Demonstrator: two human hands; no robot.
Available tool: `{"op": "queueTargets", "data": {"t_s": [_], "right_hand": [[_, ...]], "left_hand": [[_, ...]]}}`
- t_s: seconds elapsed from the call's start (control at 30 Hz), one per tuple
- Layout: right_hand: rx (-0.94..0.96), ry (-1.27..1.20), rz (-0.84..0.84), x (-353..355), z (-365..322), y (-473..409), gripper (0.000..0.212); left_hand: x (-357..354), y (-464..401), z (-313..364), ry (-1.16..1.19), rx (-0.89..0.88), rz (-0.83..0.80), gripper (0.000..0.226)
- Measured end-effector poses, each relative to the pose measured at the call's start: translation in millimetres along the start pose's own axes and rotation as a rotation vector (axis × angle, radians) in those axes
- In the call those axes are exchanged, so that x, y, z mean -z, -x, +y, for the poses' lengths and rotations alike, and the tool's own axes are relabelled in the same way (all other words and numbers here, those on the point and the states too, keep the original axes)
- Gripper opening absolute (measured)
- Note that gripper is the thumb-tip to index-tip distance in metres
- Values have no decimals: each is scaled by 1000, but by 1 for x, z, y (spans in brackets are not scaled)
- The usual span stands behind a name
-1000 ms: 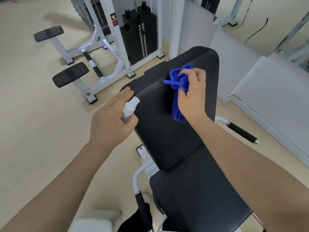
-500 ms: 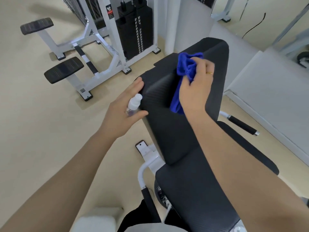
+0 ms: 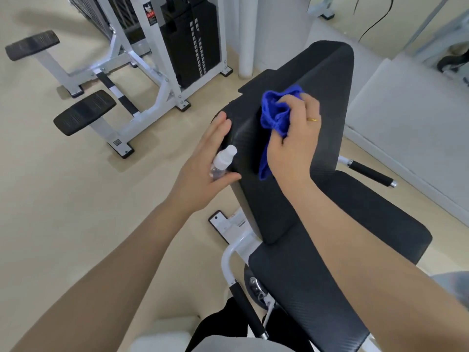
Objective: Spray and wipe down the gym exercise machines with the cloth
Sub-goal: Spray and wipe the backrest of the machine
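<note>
**Wiping the backrest pad**

Machine: black backrest (image 3: 299, 153) tilted up over the seat (image 3: 304, 288), white frame below. Weight stack rig (image 3: 187, 39) well apart, rear left.

Right hand (image 3: 294, 138) clenched round the bunched blue cloth (image 3: 275, 115), pressing it on the upper backrest; a tail of cloth hangs down under the palm. Left hand (image 3: 203, 168) grips the small spray bottle (image 3: 223, 158) between thumb and palm, its straight fingers resting on the pad's left edge.

To do it well, probably: flatten the cloth for more contact, make overlapping strokes top to bottom, cover the side edges, brace the pad with the left hand.

Hidden: bottle body mostly behind the thumb, liquid level unreadable; any wet film on the pad not discernible; backrest's rear side and lower frame out of sight.
</note>
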State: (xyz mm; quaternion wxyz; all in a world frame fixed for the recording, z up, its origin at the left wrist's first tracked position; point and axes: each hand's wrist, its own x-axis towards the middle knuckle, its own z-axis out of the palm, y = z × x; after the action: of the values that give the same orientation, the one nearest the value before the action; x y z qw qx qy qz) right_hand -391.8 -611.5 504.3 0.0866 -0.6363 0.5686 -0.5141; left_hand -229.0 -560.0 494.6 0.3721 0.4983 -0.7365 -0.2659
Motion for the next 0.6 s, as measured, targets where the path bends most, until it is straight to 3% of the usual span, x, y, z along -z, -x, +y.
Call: {"op": "queueTargets", "data": {"t_s": [0.17, 0.27, 0.43, 0.5, 0.6], "right_hand": [[364, 86, -167, -6, -2, 61, 33], [443, 168, -224, 5, 10, 46, 32], [-127, 62, -51, 8, 25, 19, 39], [-25, 54, -94, 6, 22, 36, 40], [316, 63, -270, 6, 19, 66, 37]], "left_hand": [[-6, 3, -5, -34, -70, 68, 74], [-18, 14, -6, -97, -109, 238, 64], [-40, 27, -3, -20, 6, 392, 62], [-43, 28, -8, 55, 62, 338, 68], [-45, 29, -13, 126, 48, 279, 72]]}}
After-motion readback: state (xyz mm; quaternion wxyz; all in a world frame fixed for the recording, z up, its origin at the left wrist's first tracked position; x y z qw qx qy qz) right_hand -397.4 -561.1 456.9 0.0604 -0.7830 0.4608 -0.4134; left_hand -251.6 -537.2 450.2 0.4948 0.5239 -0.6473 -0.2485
